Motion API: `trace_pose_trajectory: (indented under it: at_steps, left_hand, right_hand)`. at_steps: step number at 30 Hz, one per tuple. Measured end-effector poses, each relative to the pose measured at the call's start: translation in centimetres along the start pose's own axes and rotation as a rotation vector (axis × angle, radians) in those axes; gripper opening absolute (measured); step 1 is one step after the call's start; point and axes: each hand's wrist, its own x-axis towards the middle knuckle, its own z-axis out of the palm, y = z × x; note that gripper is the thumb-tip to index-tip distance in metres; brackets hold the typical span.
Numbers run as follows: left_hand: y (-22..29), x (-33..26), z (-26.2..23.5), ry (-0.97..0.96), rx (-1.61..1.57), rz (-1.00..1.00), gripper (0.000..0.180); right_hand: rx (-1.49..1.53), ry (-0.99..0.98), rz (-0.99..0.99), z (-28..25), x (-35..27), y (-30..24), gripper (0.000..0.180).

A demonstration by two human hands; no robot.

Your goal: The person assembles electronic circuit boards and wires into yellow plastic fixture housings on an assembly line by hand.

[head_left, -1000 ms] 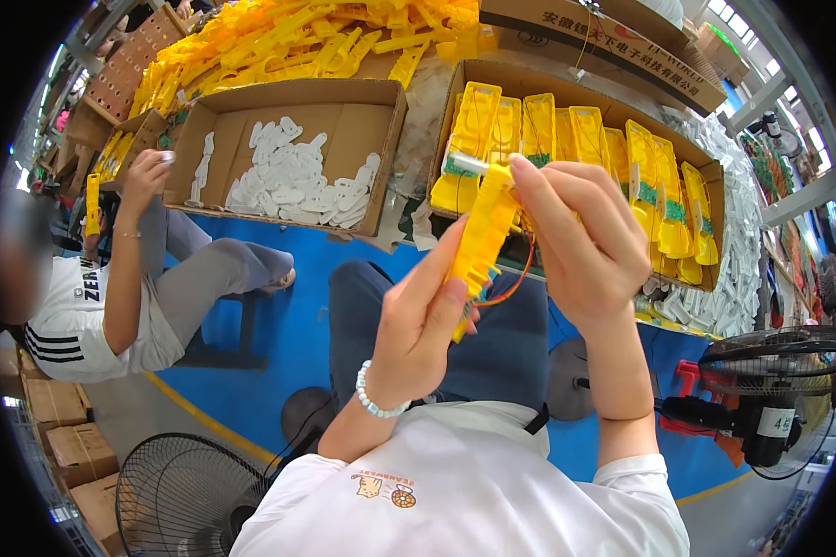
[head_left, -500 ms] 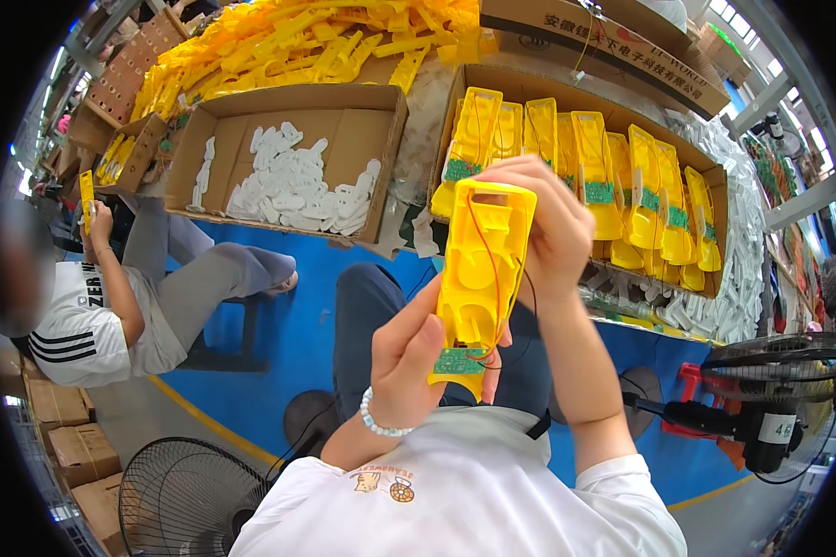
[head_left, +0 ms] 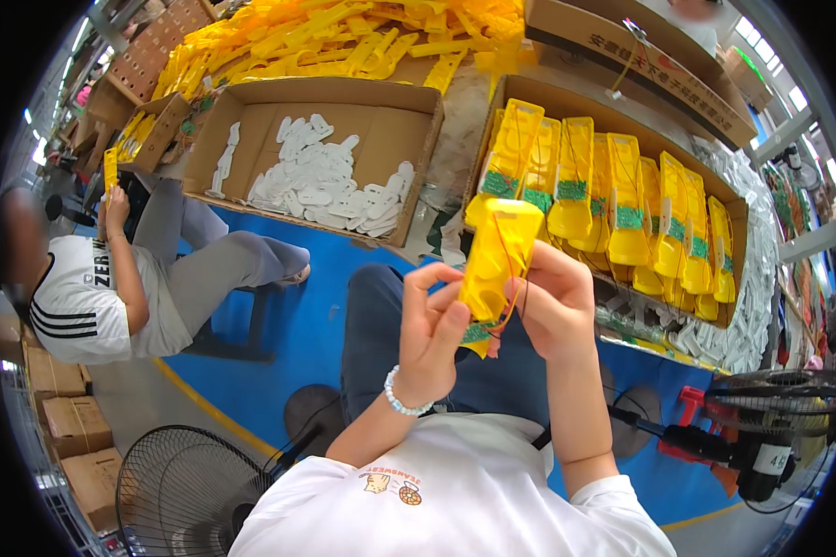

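Fingers of the left hand (head_left: 432, 348) are clamped on a yellow housing (head_left: 500, 246) above the lap (head_left: 379, 316), green circuit board (head_left: 476, 332) at its near end; those of the right hand (head_left: 562, 306) touch its right side beside thin wires (head_left: 508, 314), their grip unclear. Beyond, on the desk (head_left: 460, 121), a left box (head_left: 390, 125) holds white parts (head_left: 316, 176), a right box (head_left: 576, 102) similar housings (head_left: 626, 190); farther, yellow pieces (head_left: 344, 42) lie heaped.

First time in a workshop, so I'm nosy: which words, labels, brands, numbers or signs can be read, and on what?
I won't copy wording; here's where it stands:
Upper-right cardboard carton: dark printed characters.
Fan at right: white label, dark characters.
Seated co-worker's shirt: dark letters.
Wearer's white shirt: small lettering, upside down.
Green circuit board: any marks too small to read.
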Motion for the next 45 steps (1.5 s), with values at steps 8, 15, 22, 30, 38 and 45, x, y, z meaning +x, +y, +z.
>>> trace_pose_trajectory:
  at_steps: [8, 15, 22, 30, 38, 45]
  left_hand:
    - [0.4, -2.0, -1.2, 0.15, -0.143, 0.03, 0.046]
    - [2.2, -1.7, -7.8, 0.51, -0.4, 0.208, 0.042]
    - [3.5, -2.9, -11.3, 0.523, -0.531, 0.319, 0.04]
    - [4.4, -2.5, -11.8, 0.505, -0.585, 0.335, 0.04]
    - [6.0, 1.3, -9.5, 0.489, -0.099, 0.342, 0.041]
    - [5.8, 3.6, -5.1, 0.433, -0.031, 0.406, 0.067]
  right_hand:
    - [-0.225, 0.012, 0.062, 4.1, 3.5, 1.3, 0.035]
    - [-1.317, -0.229, -0.325, 6.4, 13.2, 5.2, 0.02]
    - [-1.919, -0.344, 0.112, 9.2, 19.4, 9.4, 0.008]
    - [-1.789, -0.181, -0.013, 6.0, 19.9, 9.6, 0.011]
    - [-1.354, -0.04, -0.511, 8.4, 12.9, 3.4, 0.008]
    - [-0.989, -0.023, -0.568, 7.1, 6.2, 3.7, 0.017]
